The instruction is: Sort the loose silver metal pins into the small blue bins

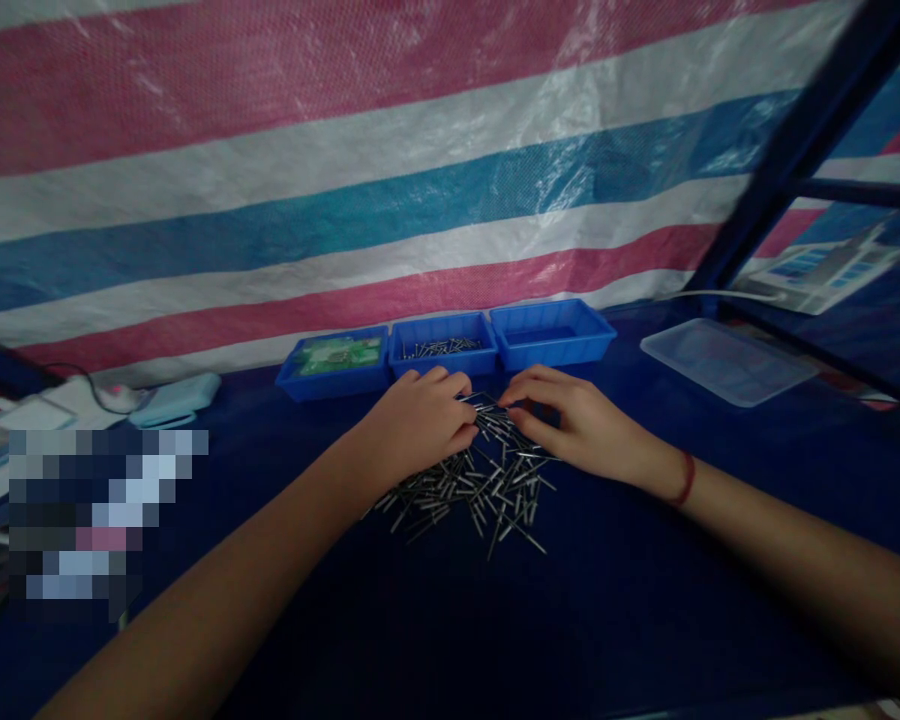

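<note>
Dim blue tabletop point(645, 600): both hands point(420, 420) point(570, 425) curl over the pin pile point(480, 485), their grip hidden.

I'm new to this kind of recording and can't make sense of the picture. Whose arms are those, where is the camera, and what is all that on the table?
There is no machine here. The camera sits on a person's head and looks forward and down, so the two bare arms reaching in are that person's own. The left hand and the right hand both rest on a loose pile of small metal pins, fingers curled among them; whether either has pinched one up is too small to tell. The pile lies on a dark blue table. Behind it stand three blue trays in a row: the left tray holds something green, the middle tray holds a few pins, and the right tray looks empty. A clear plastic lid lies at the right. A striped tarp hangs behind.
</note>
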`<state>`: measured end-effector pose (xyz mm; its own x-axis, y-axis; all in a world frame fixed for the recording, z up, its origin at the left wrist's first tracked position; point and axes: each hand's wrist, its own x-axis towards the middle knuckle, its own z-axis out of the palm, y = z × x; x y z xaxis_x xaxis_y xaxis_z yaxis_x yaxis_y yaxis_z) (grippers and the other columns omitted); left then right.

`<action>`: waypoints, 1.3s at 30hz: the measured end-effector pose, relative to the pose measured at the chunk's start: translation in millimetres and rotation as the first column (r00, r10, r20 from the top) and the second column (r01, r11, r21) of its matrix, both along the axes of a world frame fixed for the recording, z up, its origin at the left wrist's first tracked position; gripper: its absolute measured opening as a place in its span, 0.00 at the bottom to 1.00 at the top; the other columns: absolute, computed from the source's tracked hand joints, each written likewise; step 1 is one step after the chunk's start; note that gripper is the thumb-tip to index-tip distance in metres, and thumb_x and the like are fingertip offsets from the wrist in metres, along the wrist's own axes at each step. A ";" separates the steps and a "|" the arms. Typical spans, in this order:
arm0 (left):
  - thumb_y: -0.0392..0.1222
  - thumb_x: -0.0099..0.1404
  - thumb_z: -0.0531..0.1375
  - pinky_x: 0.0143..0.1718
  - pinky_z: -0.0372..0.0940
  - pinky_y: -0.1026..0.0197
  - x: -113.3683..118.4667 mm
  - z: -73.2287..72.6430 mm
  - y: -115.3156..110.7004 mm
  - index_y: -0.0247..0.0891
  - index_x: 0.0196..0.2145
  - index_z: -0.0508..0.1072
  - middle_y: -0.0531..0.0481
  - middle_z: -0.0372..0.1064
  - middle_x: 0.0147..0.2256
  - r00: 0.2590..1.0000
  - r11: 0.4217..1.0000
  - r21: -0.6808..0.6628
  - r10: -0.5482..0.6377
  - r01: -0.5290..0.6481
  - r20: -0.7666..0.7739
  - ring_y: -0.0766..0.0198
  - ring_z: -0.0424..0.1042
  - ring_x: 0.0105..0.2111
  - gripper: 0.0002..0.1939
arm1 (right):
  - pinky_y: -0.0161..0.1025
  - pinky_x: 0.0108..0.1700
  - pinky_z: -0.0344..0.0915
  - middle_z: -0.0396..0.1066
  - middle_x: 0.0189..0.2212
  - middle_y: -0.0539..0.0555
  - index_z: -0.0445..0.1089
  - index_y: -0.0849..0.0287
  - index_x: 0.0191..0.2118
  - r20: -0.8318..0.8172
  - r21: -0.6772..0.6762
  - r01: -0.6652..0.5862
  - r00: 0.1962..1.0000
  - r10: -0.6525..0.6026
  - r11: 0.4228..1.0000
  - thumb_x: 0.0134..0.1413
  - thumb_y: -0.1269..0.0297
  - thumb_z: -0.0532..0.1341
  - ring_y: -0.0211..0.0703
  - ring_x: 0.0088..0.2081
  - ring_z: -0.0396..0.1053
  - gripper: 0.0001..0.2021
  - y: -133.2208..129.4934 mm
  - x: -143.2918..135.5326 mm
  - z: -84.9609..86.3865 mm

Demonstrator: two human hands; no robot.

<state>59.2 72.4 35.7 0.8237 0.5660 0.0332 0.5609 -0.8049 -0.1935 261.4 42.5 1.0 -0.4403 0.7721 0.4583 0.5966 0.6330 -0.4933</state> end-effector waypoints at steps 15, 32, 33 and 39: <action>0.38 0.58 0.64 0.35 0.56 0.60 1.0 -2.9 1.4 0.47 0.34 0.77 0.50 0.67 0.43 0.998 0.998 -0.014 -0.064 0.064 0.000 0.58 0.65 0.41 0.06 | 0.38 0.35 0.66 0.70 0.36 0.54 0.71 0.60 0.39 0.031 -0.047 -0.038 0.999 0.039 0.998 0.55 0.69 0.55 0.38 0.33 0.68 0.08 -0.8 -1.8 -2.6; 0.36 0.65 0.55 0.48 0.62 0.51 -10.7 -36.8 -30.9 0.39 0.36 0.68 0.46 0.62 0.44 0.646 0.981 -0.189 0.175 -0.048 0.743 0.59 0.65 0.46 0.02 | 0.36 0.29 0.65 0.72 0.31 0.53 0.71 0.59 0.36 -0.313 -0.222 0.046 0.943 -0.115 0.974 0.52 0.64 0.61 0.38 0.30 0.68 0.07 -16.1 -22.8 -2.5; 0.36 0.65 0.55 0.48 0.62 0.51 -9.5 -37.8 -36.8 0.39 0.36 0.68 0.46 0.62 0.44 0.621 0.977 -0.203 0.196 -0.059 0.759 0.59 0.65 0.46 0.02 | 0.37 0.30 0.65 0.72 0.31 0.53 0.71 0.59 0.36 -0.348 -0.249 0.031 0.930 -0.119 0.968 0.52 0.62 0.61 0.38 0.30 0.68 0.07 -19.6 -26.0 -1.4; 0.38 0.64 0.57 0.48 0.62 0.49 -5.4 -42.7 -50.8 0.39 0.36 0.68 0.45 0.61 0.45 0.589 0.988 -0.125 0.153 -0.088 0.793 0.57 0.64 0.47 0.02 | 0.36 0.30 0.65 0.70 0.28 0.50 0.71 0.57 0.32 -0.445 -0.194 -0.019 0.893 -0.070 0.981 0.52 0.64 0.63 0.37 0.29 0.67 0.03 -32.0 -34.3 2.4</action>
<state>53.9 21.5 -7.0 0.4085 0.6855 0.6026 0.5569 -0.7103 0.4305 227.2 10.5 3.5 -0.2021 0.8714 0.4471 0.2988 0.4896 -0.8192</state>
